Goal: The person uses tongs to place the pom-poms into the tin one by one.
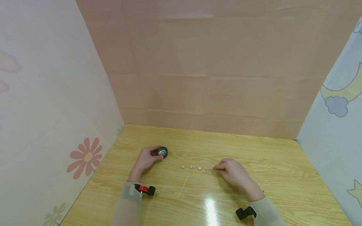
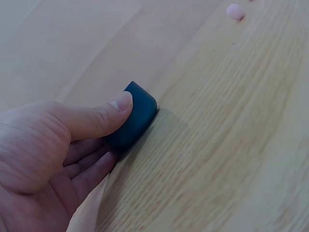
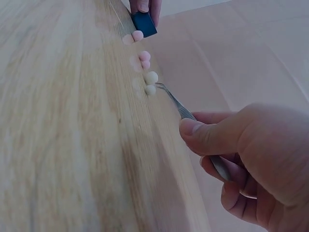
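Observation:
My left hand (image 1: 145, 159) grips a small dark round dish (image 1: 162, 152) at the table's left, thumb on one side and fingers on the other. Small yellowish bits show inside it. The dish (image 2: 136, 118) rests by its base on the wood in the left wrist view. My right hand (image 1: 233, 172) pinches bent-tip metal tweezers (image 3: 182, 110) between thumb and fingers. Their tips are right at the smaller off-white ball (image 3: 150, 90), beside a larger off-white ball (image 3: 151, 78). Pink balls (image 3: 145, 56), one of them smaller, lie in line between these and the dish.
A thin pale stick (image 1: 183, 185) lies on the wooden table (image 1: 175, 210) in front of the balls. Patterned panels stand at the left (image 1: 51, 94) and right (image 1: 333, 131), and a brown paper-like backdrop (image 1: 215, 62) rises behind the table's far edge.

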Motion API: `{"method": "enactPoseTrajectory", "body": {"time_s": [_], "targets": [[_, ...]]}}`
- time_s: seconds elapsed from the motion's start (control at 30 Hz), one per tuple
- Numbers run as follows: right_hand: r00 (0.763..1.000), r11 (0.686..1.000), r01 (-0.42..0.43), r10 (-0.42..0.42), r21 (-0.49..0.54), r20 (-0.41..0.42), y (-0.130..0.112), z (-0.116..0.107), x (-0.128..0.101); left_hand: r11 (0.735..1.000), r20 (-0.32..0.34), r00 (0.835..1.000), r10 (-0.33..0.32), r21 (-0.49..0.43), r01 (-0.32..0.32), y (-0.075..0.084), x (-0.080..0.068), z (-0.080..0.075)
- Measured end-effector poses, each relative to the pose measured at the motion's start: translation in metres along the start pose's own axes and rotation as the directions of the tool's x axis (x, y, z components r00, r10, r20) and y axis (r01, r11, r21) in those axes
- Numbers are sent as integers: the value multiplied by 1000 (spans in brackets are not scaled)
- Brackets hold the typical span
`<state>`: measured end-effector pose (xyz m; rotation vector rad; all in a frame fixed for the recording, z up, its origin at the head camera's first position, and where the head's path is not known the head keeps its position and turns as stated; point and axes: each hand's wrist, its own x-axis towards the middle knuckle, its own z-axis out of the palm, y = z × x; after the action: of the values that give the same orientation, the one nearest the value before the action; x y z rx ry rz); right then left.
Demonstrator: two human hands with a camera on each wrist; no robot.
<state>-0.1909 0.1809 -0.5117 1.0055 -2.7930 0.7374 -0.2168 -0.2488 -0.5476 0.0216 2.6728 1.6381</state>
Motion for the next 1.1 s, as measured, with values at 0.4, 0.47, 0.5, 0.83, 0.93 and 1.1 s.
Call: {"method": "enactPoseTrajectory", "body": {"time_s": [0.4,0.47,0.5,0.83,0.93,1.1], "targets": [[1000,999,-14,15,-47,7,1,4,1,1000,0,1000,-8,-2,8,-2,1,0],[1000,998,-13,13,-61,-2,1,4,1,1000,1,1000,-5,-1,5,-2,2,0],[1000,998,-12,12,-64,-6,1,5,1,1000,1,1000,-5,-1,5,-2,2,0],[998,999,-40,40,4,-56,-7,6,10,1000,5,1000,-7,9,6,0,2,0],[995,996,-59,64,61,-80,-15,9,22,1000,7,1000,-7,6,7,0,2,0],[991,992,-44,58,118,-123,-30,22,49,1000,7,1000,0,13,0,1,1,-1]]}}
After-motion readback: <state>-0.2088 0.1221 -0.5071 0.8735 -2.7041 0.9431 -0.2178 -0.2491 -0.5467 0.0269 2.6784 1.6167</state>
